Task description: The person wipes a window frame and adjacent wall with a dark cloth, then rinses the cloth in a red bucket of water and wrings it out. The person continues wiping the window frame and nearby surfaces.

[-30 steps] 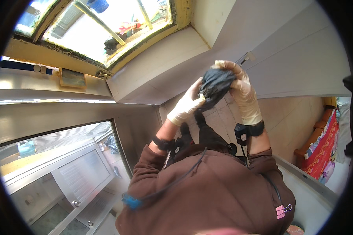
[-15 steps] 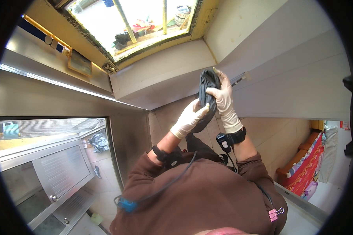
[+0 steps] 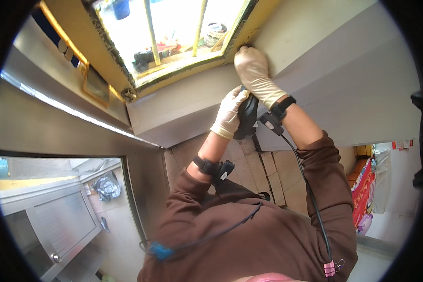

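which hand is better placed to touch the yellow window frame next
Right, most likely: the right hand is up beside the lower right corner of the yellow window frame, while the left hand is farther from that corner and grips the dark bundle.

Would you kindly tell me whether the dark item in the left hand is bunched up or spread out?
Bunched up: the dark item forms a compact bundle in the left hand, with no part visibly spread flat.
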{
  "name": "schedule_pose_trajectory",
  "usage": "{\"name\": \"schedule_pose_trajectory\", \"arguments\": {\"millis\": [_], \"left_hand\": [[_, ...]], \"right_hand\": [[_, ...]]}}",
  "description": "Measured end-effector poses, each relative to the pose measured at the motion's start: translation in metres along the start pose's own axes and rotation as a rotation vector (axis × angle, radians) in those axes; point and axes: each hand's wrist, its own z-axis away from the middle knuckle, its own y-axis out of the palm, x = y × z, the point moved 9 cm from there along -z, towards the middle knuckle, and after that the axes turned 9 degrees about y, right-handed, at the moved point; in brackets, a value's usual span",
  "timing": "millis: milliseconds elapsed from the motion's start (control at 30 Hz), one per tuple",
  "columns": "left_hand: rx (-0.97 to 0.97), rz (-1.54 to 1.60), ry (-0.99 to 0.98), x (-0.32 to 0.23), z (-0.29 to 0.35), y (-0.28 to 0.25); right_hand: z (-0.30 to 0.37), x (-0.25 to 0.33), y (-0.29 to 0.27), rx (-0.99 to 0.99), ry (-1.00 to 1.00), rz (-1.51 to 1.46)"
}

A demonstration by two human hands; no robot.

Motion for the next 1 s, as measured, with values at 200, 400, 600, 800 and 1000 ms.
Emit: {"name": "schedule_pose_trajectory", "arguments": {"millis": [200,400,600,800,1000], "left_hand": [[-0.054,-0.125,-0.031,0.011,0.007,-0.026],[-0.064,-0.14,-0.076,0.011,0.029,-0.031],[0.013,-0.228,-0.191,0.017,0.068,-0.032],[0.044,-0.172,-0.176,0.007,0.077,0.003],[0.296,-0.24,0.139,-0.03,0.03,0.112]], "right_hand": [[0.024,0.013,0.051,0.095,-0.069,0.063],[0.045,0.012,0.049,0.122,0.006,0.071],[0.084,-0.007,0.019,0.51,0.18,-0.073],[0.076,-0.023,-0.123,-0.046,0.146,-0.472],[-0.002,-0.033,-0.212,-0.321,-0.142,-0.032]]}}
